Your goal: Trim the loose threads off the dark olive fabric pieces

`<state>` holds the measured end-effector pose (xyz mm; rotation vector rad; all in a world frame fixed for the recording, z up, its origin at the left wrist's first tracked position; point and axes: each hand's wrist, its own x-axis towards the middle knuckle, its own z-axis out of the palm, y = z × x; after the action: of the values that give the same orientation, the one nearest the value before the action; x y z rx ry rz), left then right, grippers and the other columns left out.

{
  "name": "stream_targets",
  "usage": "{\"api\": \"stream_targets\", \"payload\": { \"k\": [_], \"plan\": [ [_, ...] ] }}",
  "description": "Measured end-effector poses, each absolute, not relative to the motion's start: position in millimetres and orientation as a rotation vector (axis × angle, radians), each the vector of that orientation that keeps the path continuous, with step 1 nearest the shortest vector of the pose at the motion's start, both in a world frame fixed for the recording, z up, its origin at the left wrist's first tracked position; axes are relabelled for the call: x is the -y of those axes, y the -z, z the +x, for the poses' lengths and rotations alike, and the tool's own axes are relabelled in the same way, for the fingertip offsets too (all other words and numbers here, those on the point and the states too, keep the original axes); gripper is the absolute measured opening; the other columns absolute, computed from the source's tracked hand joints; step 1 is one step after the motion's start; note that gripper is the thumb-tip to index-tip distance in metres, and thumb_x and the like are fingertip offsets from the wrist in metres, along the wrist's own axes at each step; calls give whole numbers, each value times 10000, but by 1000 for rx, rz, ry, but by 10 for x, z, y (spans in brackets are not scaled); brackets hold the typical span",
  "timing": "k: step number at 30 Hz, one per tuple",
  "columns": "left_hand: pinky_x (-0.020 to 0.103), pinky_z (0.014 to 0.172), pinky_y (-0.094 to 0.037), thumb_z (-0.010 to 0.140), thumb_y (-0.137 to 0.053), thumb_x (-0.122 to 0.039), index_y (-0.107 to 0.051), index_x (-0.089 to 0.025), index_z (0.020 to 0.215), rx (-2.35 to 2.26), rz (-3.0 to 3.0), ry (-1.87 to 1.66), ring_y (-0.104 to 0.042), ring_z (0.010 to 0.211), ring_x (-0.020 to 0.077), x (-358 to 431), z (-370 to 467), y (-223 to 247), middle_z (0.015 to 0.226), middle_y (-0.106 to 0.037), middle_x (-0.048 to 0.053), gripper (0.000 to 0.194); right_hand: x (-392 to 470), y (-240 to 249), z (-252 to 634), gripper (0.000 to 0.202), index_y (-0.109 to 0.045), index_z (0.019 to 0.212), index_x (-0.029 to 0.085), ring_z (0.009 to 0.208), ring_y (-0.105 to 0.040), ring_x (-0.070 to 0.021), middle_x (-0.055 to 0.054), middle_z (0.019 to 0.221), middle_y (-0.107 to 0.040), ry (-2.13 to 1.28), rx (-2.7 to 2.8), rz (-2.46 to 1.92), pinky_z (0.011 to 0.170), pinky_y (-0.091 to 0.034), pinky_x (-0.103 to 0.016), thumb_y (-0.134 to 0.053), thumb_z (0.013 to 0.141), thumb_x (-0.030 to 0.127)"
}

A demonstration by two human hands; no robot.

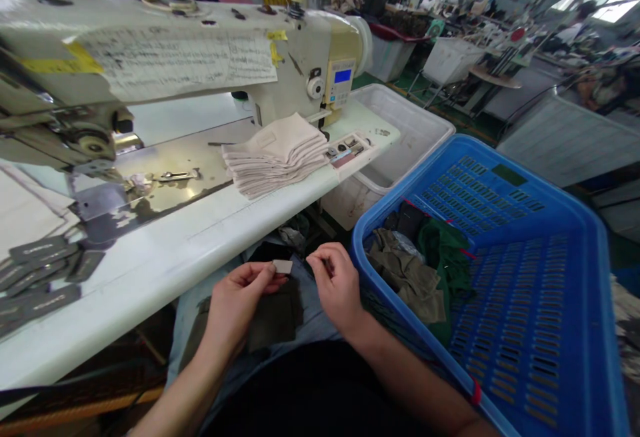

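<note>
Beige, a small label (283, 266) sits pinched in the person's left grip (243, 292). At three o'clock from it, the right grip (338, 287) is curled, its tips close together; whether it pinches anything, I can't tell. Stacked pale cloth pieces (275, 154) lie at twelve o'clock on the worktop (193, 244), dark tags (53, 300) at nine, a blue basket (593, 277) farther toward three.
</note>
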<state>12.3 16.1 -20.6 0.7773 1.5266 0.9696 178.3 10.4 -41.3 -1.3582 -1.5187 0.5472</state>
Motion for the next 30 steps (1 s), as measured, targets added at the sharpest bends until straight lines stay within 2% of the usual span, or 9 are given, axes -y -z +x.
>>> {"api": "stream_targets", "payload": {
  "k": [6,11,15,19,21,23,25,28,30],
  "plan": [
    [288,675,-540,612,-785,-486,-749,-188,715,-1537,925,-940,-714,681,208,-127,168,155,695,-774,47,318,-109,368,1780,137,-695,966,187,846,-669,-160,-68,1021,-698,-510,1842,-1306,707,-494,-240,-561,939,185],
    [284,636,-503,657,-718,-452,-754,-206,694,-1590,1141,-913,-675,655,201,-67,229,100,676,-758,23,251,-107,416,1724,102,-680,881,184,732,-646,-157,-60,968,-698,-405,2004,-1349,602,-444,-248,-579,886,173],
    [286,648,-488,669,-688,-448,-755,-210,704,-1575,1202,-901,-669,674,202,-53,214,115,696,-759,25,250,-176,468,1688,54,-616,816,183,703,-602,-159,-54,898,-654,-558,1832,-1418,601,-435,-254,-565,831,186],
    [292,639,-483,654,-705,-471,-732,-195,705,-1505,989,-882,-657,648,201,-101,142,210,668,-744,39,283,-207,483,1687,158,-551,776,201,660,-540,-152,-1,731,-556,-842,1355,-1514,622,-445,-256,-483,898,274],
    [288,637,-480,643,-724,-466,-717,-185,694,-1441,892,-908,-650,652,197,-91,118,258,663,-733,45,286,-159,460,1687,193,-579,771,196,696,-531,-154,-8,769,-575,-929,1406,-1448,659,-440,-261,-515,909,315],
    [278,619,-464,637,-738,-450,-694,-181,658,-1397,877,-972,-612,625,177,-39,123,290,629,-693,31,274,-86,436,1671,140,-630,790,190,663,-503,-140,-13,827,-608,-997,1498,-1393,633,-418,-256,-631,841,321],
    [279,632,-466,648,-746,-461,-673,-179,646,-1413,870,-1059,-602,637,171,27,153,310,643,-681,30,292,-27,429,1631,225,-620,708,189,652,-507,-148,-3,713,-572,-1079,1465,-1373,617,-411,-254,-619,862,352],
    [273,666,-471,669,-780,-453,-652,-182,710,-1321,819,-1187,-597,670,158,101,184,312,694,-667,9,302,14,443,1522,367,-614,729,180,601,-492,-137,8,648,-537,-1320,1222,-1376,560,-410,-240,-666,829,529],
    [276,675,-478,717,-764,-453,-650,-184,736,-1294,820,-1251,-605,692,162,142,133,271,723,-671,13,293,29,456,1448,495,-605,761,179,461,-336,-93,70,528,-397,-1571,1071,-1377,433,-296,-215,-691,758,666]
  ]
}}
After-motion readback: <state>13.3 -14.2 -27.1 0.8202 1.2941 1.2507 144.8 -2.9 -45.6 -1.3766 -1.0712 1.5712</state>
